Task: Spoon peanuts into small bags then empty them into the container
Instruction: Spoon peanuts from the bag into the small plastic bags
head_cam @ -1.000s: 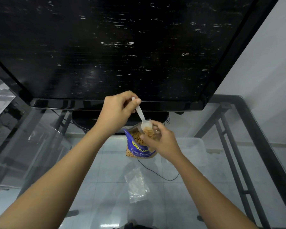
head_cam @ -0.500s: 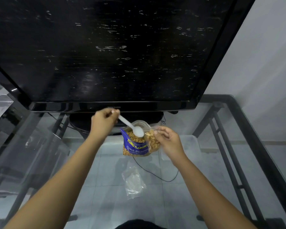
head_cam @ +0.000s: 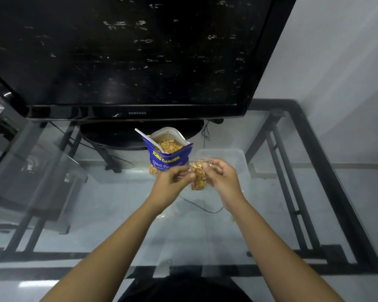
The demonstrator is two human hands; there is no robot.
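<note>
Head view, hands (head_cam: 196,177) pinching small bag (head_cam: 198,176) (peanuts inside)

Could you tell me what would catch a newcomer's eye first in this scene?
Probably the blue peanut pouch standing open at the middle of the glass table, a white spoon leaning in it. Just in front, the left hand and right hand together pinch a small clear bag of peanuts. Behind looms a large black television.

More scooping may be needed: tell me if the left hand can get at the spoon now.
Probably not at once: the left hand is pinching the small bag together with the right hand. Nothing blocks the spoon, whose handle sticks out of the peanut pouch.
</note>
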